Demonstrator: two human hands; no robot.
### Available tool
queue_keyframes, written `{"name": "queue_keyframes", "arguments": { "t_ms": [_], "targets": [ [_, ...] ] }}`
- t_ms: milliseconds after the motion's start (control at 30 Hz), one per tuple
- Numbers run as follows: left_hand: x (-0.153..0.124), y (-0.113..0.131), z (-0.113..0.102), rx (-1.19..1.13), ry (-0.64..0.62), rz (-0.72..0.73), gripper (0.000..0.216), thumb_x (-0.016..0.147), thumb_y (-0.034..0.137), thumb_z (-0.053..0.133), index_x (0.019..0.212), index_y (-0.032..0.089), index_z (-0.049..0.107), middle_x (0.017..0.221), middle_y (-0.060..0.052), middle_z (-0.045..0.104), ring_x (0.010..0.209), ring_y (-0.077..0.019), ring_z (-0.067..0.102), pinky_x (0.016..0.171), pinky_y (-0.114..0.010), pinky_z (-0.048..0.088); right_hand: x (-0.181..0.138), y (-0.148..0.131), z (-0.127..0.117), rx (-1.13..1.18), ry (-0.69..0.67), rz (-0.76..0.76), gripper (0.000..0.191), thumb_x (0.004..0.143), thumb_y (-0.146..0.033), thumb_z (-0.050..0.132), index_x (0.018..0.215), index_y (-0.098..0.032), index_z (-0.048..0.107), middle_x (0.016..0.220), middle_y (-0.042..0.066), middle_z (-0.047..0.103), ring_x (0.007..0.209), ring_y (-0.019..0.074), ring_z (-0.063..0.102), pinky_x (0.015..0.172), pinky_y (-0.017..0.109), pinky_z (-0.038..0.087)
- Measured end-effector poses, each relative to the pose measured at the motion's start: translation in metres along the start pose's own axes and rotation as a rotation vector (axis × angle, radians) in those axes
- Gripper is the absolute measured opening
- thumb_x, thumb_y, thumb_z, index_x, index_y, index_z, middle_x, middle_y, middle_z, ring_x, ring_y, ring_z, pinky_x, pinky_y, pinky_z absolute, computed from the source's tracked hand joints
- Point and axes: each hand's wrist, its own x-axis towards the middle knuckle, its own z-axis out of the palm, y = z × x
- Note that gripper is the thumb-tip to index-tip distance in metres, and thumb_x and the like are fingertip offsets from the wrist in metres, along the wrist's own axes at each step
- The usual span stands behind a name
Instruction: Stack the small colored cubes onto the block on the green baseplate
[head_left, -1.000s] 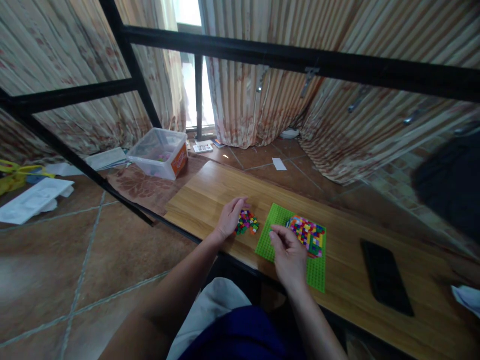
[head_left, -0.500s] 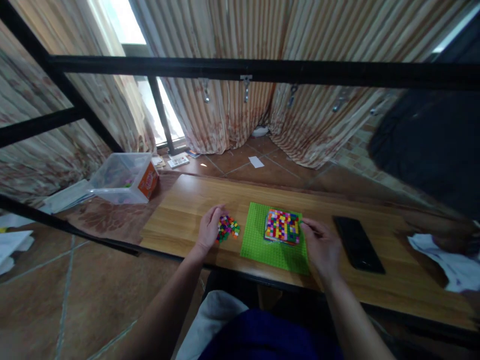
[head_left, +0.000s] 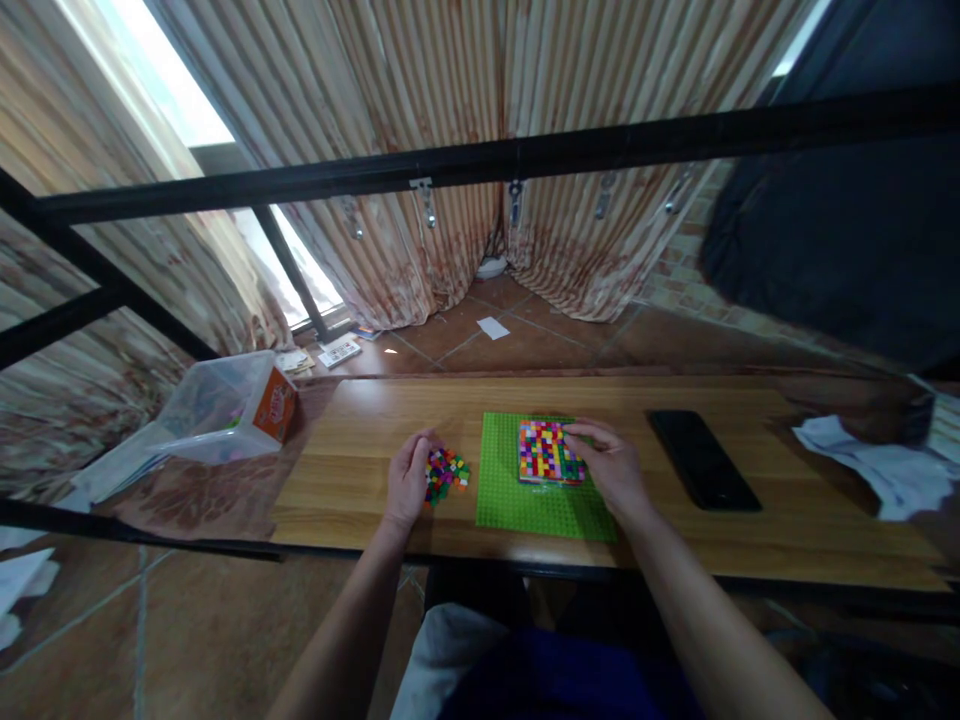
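On the wooden table lies a green studded baseplate (head_left: 499, 500), bearing a square block of many-coloured building bricks (head_left: 541, 450). The fingers of my right hand (head_left: 611, 465) are closed at the block's upper right corner, seemingly on a small brick that the fingertips mostly cover. To the left of the baseplate is a loose heap of tiny coloured bricks (head_left: 448, 472). My left hand (head_left: 408, 482) rests at the heap's left edge with its fingers curled together. Whatever is between those fingers is hidden.
Right of the baseplate a black phone (head_left: 703, 460) lies on the table (head_left: 330, 470), with crumpled white paper (head_left: 874, 460) farther right. A clear plastic bin (head_left: 217, 405) stands beyond the left end. A black metal rail (head_left: 465, 165) crosses in front of the curtains.
My right hand has moved left, from beside the block to over its upper right corner. My left hand stays by the heap. The whole view has shifted and tilted slightly.
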Motion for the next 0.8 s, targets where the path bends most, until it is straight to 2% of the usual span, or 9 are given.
{"name": "queue_keyframes", "arguments": {
  "t_ms": [133, 233, 367, 600, 800],
  "targets": [
    [0.001, -0.001, 0.000, 0.011, 0.001, 0.016, 0.052, 0.085, 0.059, 0.050, 0.108, 0.015, 0.066, 0.090, -0.007, 0.074, 0.090, -0.0206, 0.069, 0.087, -0.034, 0.051, -0.001, -0.005, 0.005, 0.206, -0.023, 0.196, 0.038, 0.057, -0.045, 0.079, 0.087, -0.022, 0.075, 0.094, 0.005, 0.072, 0.086, 0.0213, 0.064, 0.079, 0.039, 0.050],
    [0.000, -0.001, -0.001, 0.039, -0.004, 0.027, 0.051, 0.085, 0.058, 0.050, 0.109, 0.015, 0.066, 0.090, -0.006, 0.074, 0.090, -0.0206, 0.068, 0.088, -0.034, 0.051, -0.001, -0.010, 0.005, 0.290, -0.049, 0.282, 0.041, 0.054, -0.040, 0.081, 0.089, -0.022, 0.074, 0.088, 0.002, 0.073, 0.074, 0.0179, 0.064, 0.072, 0.035, 0.051],
    [0.000, -0.002, -0.002, 0.056, -0.020, 0.041, 0.047, 0.087, 0.055, 0.049, 0.109, 0.016, 0.065, 0.091, -0.006, 0.074, 0.092, -0.0204, 0.068, 0.090, -0.034, 0.050, 0.000, -0.013, 0.006, 0.312, -0.037, 0.299, 0.040, 0.051, -0.036, 0.082, 0.088, -0.022, 0.074, 0.084, 0.002, 0.073, 0.073, 0.0167, 0.064, 0.072, 0.034, 0.050],
    [0.000, -0.002, -0.001, 0.059, -0.017, 0.036, 0.047, 0.086, 0.055, 0.050, 0.108, 0.016, 0.066, 0.092, -0.006, 0.074, 0.093, -0.0209, 0.068, 0.092, -0.036, 0.049, 0.001, -0.010, 0.007, 0.277, -0.017, 0.242, 0.040, 0.051, -0.038, 0.080, 0.088, -0.022, 0.075, 0.084, 0.003, 0.073, 0.074, 0.0179, 0.064, 0.072, 0.036, 0.051],
    [0.001, -0.002, 0.000, 0.054, -0.013, 0.046, 0.044, 0.087, 0.052, 0.050, 0.107, 0.017, 0.066, 0.090, -0.006, 0.074, 0.091, -0.0201, 0.068, 0.090, -0.034, 0.050, 0.002, -0.007, 0.005, 0.273, -0.066, 0.250, 0.044, 0.053, -0.039, 0.080, 0.092, -0.022, 0.074, 0.087, 0.003, 0.072, 0.076, 0.0177, 0.063, 0.074, 0.036, 0.050]
  ]
}}
